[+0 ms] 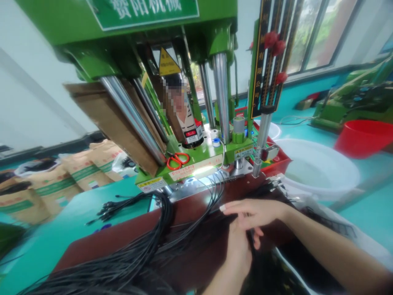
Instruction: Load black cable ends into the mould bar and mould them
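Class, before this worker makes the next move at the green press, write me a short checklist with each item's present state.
1. Hands outside the press: ok; left hand and right hand are in front of it.
2. Grip secure: cannot tell; the hands overlap and blur hides what lies between them.
3. Thin black cables clear of the green press: not ok; they run up to its lit front.
4. Red-handled scissors away from the hands: ok; on the press's ledge.
5. Press power off: cannot tell.
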Demonstrator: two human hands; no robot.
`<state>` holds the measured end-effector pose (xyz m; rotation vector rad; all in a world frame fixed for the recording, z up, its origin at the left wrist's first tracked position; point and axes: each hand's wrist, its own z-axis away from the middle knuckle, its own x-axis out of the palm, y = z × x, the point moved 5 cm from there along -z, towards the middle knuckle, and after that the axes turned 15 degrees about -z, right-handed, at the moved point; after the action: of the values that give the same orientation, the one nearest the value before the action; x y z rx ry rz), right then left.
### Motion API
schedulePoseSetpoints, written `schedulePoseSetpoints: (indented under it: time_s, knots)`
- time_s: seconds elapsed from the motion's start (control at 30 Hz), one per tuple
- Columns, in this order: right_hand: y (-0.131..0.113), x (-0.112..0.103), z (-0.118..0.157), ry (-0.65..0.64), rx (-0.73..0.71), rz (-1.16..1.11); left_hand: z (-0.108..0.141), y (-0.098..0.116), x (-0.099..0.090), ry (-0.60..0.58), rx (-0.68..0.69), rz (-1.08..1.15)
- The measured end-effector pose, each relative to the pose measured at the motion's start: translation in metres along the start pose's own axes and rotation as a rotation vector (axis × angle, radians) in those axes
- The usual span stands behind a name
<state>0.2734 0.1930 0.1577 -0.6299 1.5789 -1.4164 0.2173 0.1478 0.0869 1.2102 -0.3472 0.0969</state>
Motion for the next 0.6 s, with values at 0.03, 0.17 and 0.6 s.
schedulePoseSetpoints:
  time_s: [0.03, 0.17, 0.6]
  knots:
    - [0.003, 0.002, -0.001, -0.020, 0.034, -0.070, 0.000, 0.000, -0.001, -0.012, 0.018, -0.012]
    - [0.018, -0.009, -0.014, 0.092, -0.004, -0.325, -0.003, 0.003, -0.006, -0.041, 0.042, -0.026]
    - [0.076, -0.082, -0.044, 0.542, 0.361, 0.762, -0.008, -0.007, -0.023, 0.067, -0.030, -0.014]
